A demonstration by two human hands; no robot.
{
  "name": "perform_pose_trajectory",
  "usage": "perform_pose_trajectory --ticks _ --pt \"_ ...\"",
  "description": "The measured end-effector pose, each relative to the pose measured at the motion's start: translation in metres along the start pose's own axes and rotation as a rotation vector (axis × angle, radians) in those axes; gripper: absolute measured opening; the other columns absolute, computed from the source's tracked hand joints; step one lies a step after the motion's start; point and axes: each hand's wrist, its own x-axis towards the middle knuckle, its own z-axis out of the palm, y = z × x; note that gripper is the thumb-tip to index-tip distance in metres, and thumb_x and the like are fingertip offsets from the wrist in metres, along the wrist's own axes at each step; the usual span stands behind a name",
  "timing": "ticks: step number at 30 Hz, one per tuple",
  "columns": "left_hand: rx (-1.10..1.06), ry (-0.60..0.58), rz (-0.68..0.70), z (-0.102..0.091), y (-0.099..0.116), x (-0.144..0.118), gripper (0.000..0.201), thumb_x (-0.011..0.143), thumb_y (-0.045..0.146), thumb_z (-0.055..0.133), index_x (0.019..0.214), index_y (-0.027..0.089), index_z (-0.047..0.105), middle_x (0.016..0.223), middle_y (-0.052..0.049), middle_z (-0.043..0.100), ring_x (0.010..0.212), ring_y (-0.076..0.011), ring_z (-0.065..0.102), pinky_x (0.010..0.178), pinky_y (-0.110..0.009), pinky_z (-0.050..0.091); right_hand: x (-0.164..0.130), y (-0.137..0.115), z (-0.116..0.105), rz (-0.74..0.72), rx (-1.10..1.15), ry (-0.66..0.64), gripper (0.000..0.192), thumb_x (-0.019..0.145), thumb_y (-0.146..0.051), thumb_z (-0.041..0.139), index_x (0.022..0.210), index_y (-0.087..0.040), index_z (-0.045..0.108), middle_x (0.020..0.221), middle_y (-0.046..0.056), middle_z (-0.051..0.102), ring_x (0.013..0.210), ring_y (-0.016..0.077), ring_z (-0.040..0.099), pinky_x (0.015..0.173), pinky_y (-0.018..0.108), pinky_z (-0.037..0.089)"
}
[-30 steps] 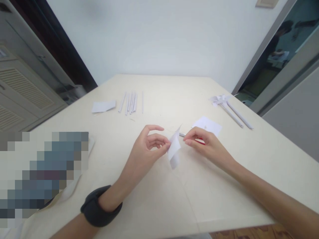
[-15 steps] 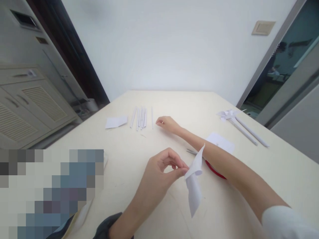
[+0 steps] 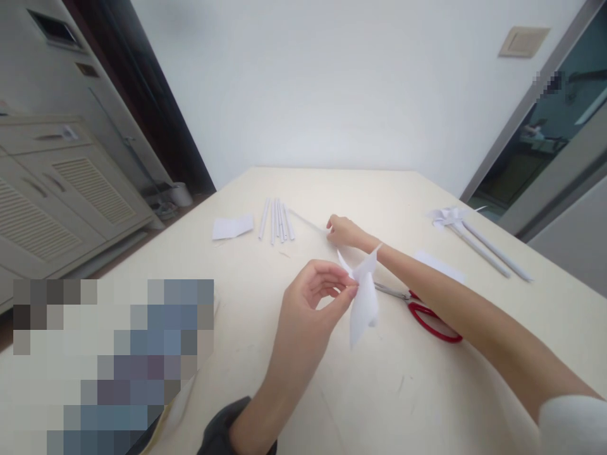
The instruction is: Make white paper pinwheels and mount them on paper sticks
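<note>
Between the thumb and fingers of my left hand (image 3: 310, 303) is a white paper pinwheel (image 3: 364, 306), held above the table with its folded blades sticking out. My right hand (image 3: 348, 232) reaches across farther back, its fingers closed on one end of a thin white paper stick (image 3: 308, 221) that slants off to the left. Left of that stick lie several similar rolled paper sticks (image 3: 277, 221). Red-handled scissors (image 3: 434, 325) rest under my right forearm, which covers part of them.
A folded white paper piece (image 3: 232, 226) lies left of the sticks. Another white sheet (image 3: 441, 264) is partly behind my right forearm. At the right, white paper blades (image 3: 450, 217) adjoin two thicker paper sticks (image 3: 493, 251). The wall (image 3: 332, 95) borders the table's back.
My right hand has picked up the lone stick and drawn it toward the right, tilting it. The pinwheel in my left hand has been raised and turned. The view has shifted slightly.
</note>
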Motion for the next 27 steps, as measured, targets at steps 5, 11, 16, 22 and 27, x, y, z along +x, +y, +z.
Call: perform_pose_trajectory --ticks 5,11,16,22,27 --pt "-0.075 -0.097 -0.099 0.004 0.002 0.000 0.020 0.076 0.025 0.066 0.090 0.021 0.052 0.079 0.001 0.064 0.079 -0.0149 0.062 0.073 -0.026 0.046 -0.081 0.028 -0.039 -0.121 0.080 -0.030 0.026 0.088 -0.031 0.052 0.108 -0.014 0.057 0.108 0.007 0.059 0.092 0.0170 0.059 0.079 0.037 0.050" --pt "-0.144 -0.089 -0.364 0.015 0.010 -0.006 0.048 0.066 0.025 0.074 0.109 0.020 0.053 0.079 -0.001 0.068 0.080 -0.0189 0.064 0.077 -0.031 0.044 -0.190 0.039 -0.062 -0.208 0.194 0.004 0.020 0.087 -0.022 0.044 0.092 -0.020 0.064 0.093 0.004 0.061 0.071 0.0129 0.055 0.064 0.027 0.046" --pt "-0.253 -0.165 -0.420 0.021 0.010 -0.011 0.055 0.066 0.026 0.075 0.116 0.024 0.052 0.085 -0.003 0.069 0.075 -0.0151 0.063 0.071 -0.026 0.045 -0.219 0.037 -0.055 -0.242 0.227 0.038 0.022 0.088 -0.018 0.042 0.091 -0.023 0.063 0.093 0.003 0.060 0.071 0.0127 0.055 0.064 0.026 0.044" --pt "-0.131 -0.115 -0.132 0.013 -0.001 -0.012 0.014 0.072 0.018 0.069 0.082 0.022 0.060 0.080 0.002 0.064 0.073 -0.0130 0.060 0.064 -0.021 0.044 -0.218 0.025 -0.044 -0.184 0.220 0.257 0.021 0.087 -0.017 0.045 0.105 -0.023 0.055 0.108 0.006 0.054 0.079 0.0154 0.054 0.073 0.031 0.043" --pt "0.113 0.063 0.122 0.009 -0.005 -0.014 0.010 0.075 0.020 0.068 0.080 0.023 0.060 0.077 0.003 0.061 0.074 -0.0132 0.057 0.065 -0.021 0.042 -0.230 0.000 -0.045 -0.140 0.357 0.477 0.010 0.088 -0.023 0.048 0.095 -0.020 0.055 0.101 0.005 0.053 0.081 0.0134 0.052 0.074 0.028 0.043"
